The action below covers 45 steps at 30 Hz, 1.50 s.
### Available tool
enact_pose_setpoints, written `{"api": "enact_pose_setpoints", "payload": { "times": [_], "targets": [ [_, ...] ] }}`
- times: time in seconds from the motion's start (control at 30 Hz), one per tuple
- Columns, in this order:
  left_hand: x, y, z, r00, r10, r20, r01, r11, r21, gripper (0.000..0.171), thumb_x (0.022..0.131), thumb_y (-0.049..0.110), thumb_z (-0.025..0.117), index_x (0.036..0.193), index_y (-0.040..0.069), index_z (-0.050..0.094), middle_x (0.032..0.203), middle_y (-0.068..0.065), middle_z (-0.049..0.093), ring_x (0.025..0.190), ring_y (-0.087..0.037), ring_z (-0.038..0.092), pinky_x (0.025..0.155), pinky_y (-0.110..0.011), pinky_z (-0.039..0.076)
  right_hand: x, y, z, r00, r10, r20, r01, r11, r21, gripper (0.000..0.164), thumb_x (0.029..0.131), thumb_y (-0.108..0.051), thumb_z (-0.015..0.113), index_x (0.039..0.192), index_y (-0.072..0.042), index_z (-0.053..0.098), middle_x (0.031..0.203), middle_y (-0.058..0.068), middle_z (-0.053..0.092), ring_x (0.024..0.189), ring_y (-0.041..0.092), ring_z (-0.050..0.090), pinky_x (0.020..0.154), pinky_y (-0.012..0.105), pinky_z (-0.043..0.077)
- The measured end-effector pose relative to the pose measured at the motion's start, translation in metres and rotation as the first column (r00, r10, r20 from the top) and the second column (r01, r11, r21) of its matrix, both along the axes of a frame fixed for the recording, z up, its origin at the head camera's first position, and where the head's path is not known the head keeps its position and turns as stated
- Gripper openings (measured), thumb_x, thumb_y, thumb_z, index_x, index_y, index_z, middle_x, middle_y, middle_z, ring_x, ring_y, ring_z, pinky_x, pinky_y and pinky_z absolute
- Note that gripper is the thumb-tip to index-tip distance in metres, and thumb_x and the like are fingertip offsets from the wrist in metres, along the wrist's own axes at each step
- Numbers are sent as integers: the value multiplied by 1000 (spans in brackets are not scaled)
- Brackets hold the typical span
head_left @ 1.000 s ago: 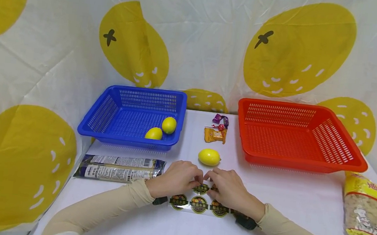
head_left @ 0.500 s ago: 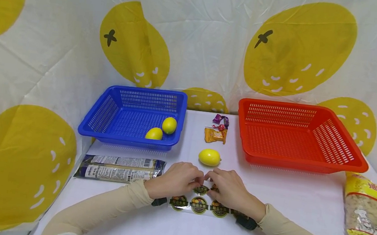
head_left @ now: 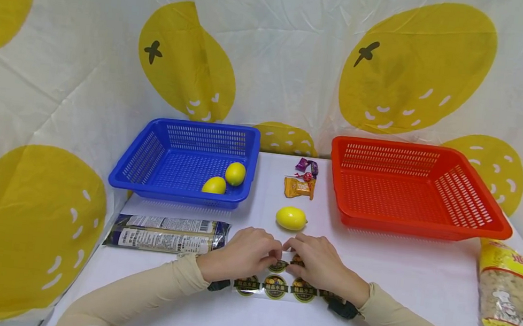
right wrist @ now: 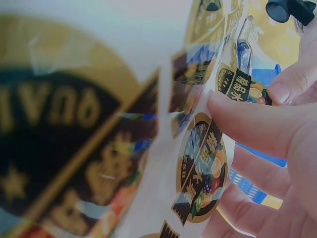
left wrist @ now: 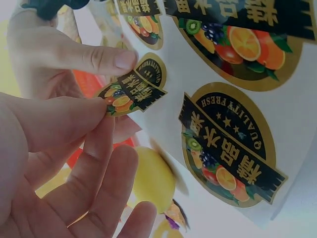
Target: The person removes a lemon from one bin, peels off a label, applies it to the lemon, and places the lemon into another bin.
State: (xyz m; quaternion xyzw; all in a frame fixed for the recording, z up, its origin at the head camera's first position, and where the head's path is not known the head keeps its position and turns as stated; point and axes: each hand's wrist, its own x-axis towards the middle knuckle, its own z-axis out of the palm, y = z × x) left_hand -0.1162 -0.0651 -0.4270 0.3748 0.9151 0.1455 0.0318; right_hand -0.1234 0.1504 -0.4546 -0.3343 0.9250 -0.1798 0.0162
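My left hand (head_left: 245, 253) pinches the edge of a round black-and-gold fruit sticker (left wrist: 141, 94) between thumb and forefinger. Its other fingers are loosely bent in the left wrist view. That sticker is partly raised from a clear-backed sticker sheet (left wrist: 166, 116), which carries several matching stickers. My right hand (head_left: 320, 264) grips the far edge of the sheet, its thumb lying on the sheet in the right wrist view. Just beyond both hands a yellow lemon (head_left: 291, 218) lies on the white table. How much of the sticker still adheres is hard to tell.
Behind on the left stands a blue basket (head_left: 180, 198) with two lemons (head_left: 235, 173). A red basket (head_left: 404, 226) is at the right. Wrapped candies (head_left: 299, 188) lie between them. Long noodle packs (head_left: 163, 240) lie left, a yellow pasta bag (head_left: 515, 294) right.
My left hand has shifted slightly left and towards me. The sheet's near edge has tipped a little closer to me, and the pinched sticker looks more tilted. The right hand barely moved.
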Motion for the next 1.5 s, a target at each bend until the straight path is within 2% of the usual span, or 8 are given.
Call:
{"api": "enact_pose_setpoints", "payload": {
  "times": [0.23,0.53,1.0,1.17,1.33,1.5],
  "targets": [
    [-2,-3,-2,1000,15,-14,-15,1000,27,7,93,17,73,93,24,76,84,13,73,75,-1,59,69,-18,46,0,2,1,1000,22,19,-22,1000,4,35,80,-25,87,111,-17,75,95,-6,70,77,6,58,70,29,46],
    [-2,-10,7,999,45,-9,-45,997,62,5,93,18,74,93,23,76,87,11,75,79,-5,65,67,-17,49,-1,5,-1,999,38,-6,-38,999,17,35,80,-28,88,111,-17,74,88,-9,64,70,3,49,67,26,41],
    [-4,-17,15,994,86,73,-93,991,94,6,94,19,73,95,24,75,88,10,74,81,-6,66,66,-15,48,-1,6,1,999,32,3,-32,999,17,37,80,-27,88,112,-17,74,90,-7,66,71,3,51,68,27,44],
    [-5,-19,15,990,100,97,-111,987,112,5,95,18,72,96,22,75,88,10,74,79,-4,64,67,-16,49,-1,8,2,1000,24,14,-24,999,22,38,81,-28,87,115,-16,74,98,-5,68,78,8,55,69,28,45],
    [-7,-21,14,988,95,121,-111,985,133,5,94,17,73,97,20,76,88,9,75,79,-2,63,68,-16,49,-2,12,5,1000,-8,28,7,1000,19,39,83,-30,85,117,-16,72,106,-1,70,90,14,62,70,31,48],
    [-10,-21,14,987,93,130,-112,983,147,6,94,16,72,97,19,76,88,9,75,79,-3,64,69,-17,49,-9,16,9,998,-68,18,68,997,-27,32,87,-28,81,114,-14,70,100,-1,70,87,14,62,72,32,51]
  ]
}}
